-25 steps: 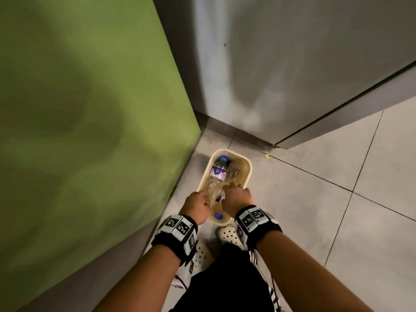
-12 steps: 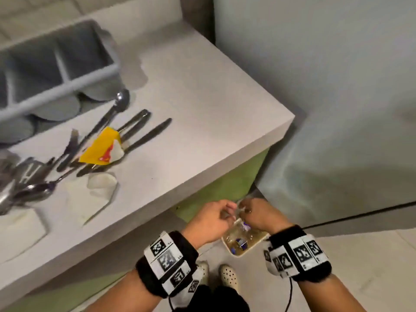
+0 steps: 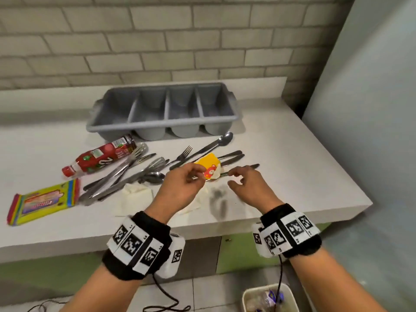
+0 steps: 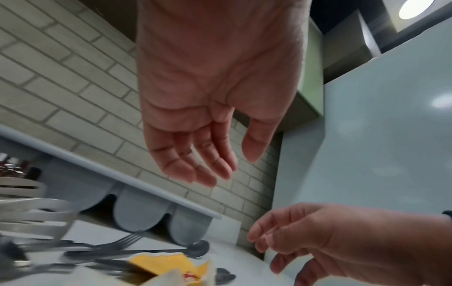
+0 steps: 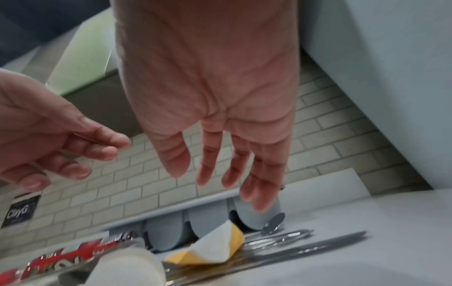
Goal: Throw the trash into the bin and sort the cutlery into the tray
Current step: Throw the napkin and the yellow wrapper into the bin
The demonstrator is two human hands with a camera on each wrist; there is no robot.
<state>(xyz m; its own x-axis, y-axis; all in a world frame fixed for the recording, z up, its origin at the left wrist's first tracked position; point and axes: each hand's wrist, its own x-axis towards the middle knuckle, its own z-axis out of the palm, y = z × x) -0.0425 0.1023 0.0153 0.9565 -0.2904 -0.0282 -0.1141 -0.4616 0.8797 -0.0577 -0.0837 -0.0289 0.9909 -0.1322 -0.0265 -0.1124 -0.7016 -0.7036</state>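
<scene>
Overhead, both hands, left hand [image 3: 180,190] and right hand [image 3: 249,188], hover with fingers released above a crumpled yellow wrapper [image 3: 208,168] lying diagonally across steel cutlery [image 3: 126,174].

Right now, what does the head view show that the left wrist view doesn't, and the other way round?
Only the head view shows the bin on the floor, the red bottle and the rainbow wrapper. Only the left wrist view shows the left hand's open palm and a ceiling light. Both show the grey cutlery tray, the yellow wrapper and the right hand.

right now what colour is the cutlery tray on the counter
Plain grey all over, cutlery tray; the head view shows it best.
</scene>
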